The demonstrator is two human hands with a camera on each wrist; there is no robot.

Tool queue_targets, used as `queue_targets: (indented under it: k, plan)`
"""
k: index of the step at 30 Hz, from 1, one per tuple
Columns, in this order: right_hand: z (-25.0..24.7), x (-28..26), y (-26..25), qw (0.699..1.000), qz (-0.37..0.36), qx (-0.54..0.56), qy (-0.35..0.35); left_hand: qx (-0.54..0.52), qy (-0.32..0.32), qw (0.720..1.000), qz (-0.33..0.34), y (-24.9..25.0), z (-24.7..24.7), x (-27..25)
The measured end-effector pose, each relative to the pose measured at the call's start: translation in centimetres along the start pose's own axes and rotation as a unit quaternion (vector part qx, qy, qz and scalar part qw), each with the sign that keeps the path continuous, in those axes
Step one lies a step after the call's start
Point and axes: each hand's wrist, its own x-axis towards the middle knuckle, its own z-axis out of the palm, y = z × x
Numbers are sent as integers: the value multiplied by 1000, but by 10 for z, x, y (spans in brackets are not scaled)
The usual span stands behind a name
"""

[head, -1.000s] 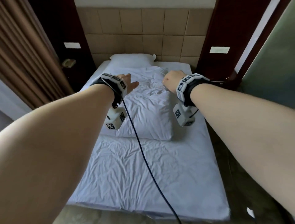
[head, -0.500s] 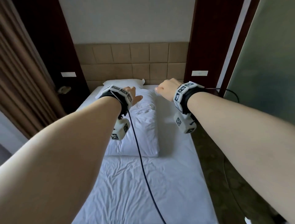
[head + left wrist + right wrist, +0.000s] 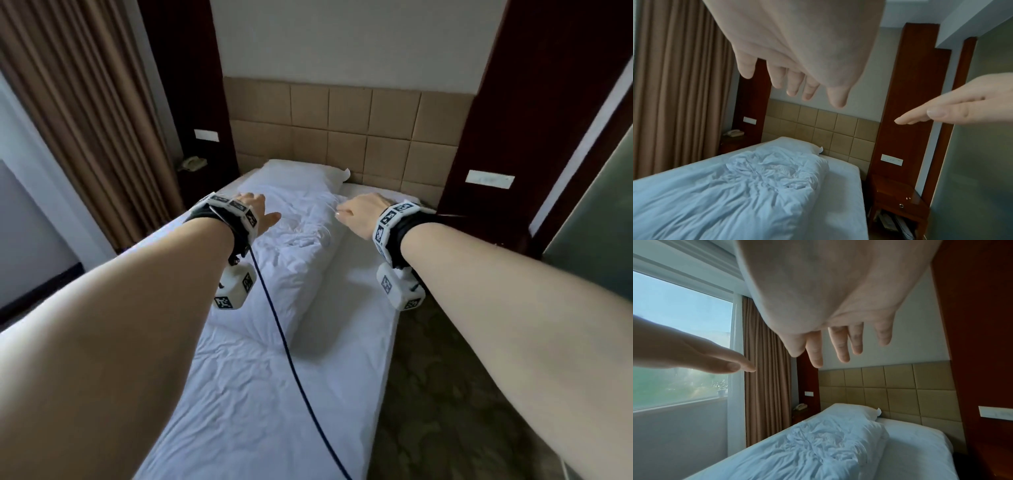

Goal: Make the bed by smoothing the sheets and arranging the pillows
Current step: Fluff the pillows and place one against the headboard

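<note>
A white sheet (image 3: 260,394) covers the narrow bed, creased over its lower half. A long crumpled white pillow (image 3: 291,246) lies lengthwise on the bed's left half. A second white pillow (image 3: 294,174) sits against the headboard. My left hand (image 3: 257,214) hovers above the crumpled pillow (image 3: 748,181) with fingers spread and holds nothing. My right hand (image 3: 359,212) hangs in the air over the bed's upper right part, fingers relaxed, palm down, empty. Both wrist views show the hands' fingers (image 3: 795,84) (image 3: 838,344) extended well above the bedding (image 3: 818,447).
A padded tan headboard (image 3: 346,137) backs the bed. Dark wood panels (image 3: 534,102) flank it, with a bedside table (image 3: 898,203) on the right and a telephone (image 3: 192,163) on the left. Brown curtains (image 3: 85,113) and a window (image 3: 680,340) stand left. Patterned carpet (image 3: 445,394) lies right.
The view has risen and shifted, so the headboard and wall show more. Both hands have moved forward toward the head of the bed, and the right hand's fingers have loosened.
</note>
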Motion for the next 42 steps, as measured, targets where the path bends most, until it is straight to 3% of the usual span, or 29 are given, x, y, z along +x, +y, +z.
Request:
queue_targets:
  k: [5, 11, 17, 24, 29, 32, 37, 42]
  plan:
    - [-5, 22, 92, 1000, 9, -2, 3, -25, -4, 1000, -14, 78, -3, 33]
    - [18, 74, 135, 999, 27, -35, -32, -7, -17, 999, -30, 109, 25, 72]
    - [26, 133, 150, 996, -46, -45, -65, 11, -47, 996, -76, 118, 39, 130]
    - [-30, 294, 206, 996, -61, -71, -12, -37, 42, 993, -109, 141, -30, 274]
    - [-49, 400, 233, 996, -79, -49, 14, -50, 45, 987, -145, 124, -29, 359]
    - [-16, 458, 250, 995, -82, -56, -5, -43, 23, 986, -159, 118, 14, 399]
    - [77, 564, 258, 982, -132, -76, -108, -31, -63, 973, -222, 103, 109, 456]
    - [154, 666, 231, 958, -238, -70, -144, -61, -102, 946, -301, 93, 175, 523]
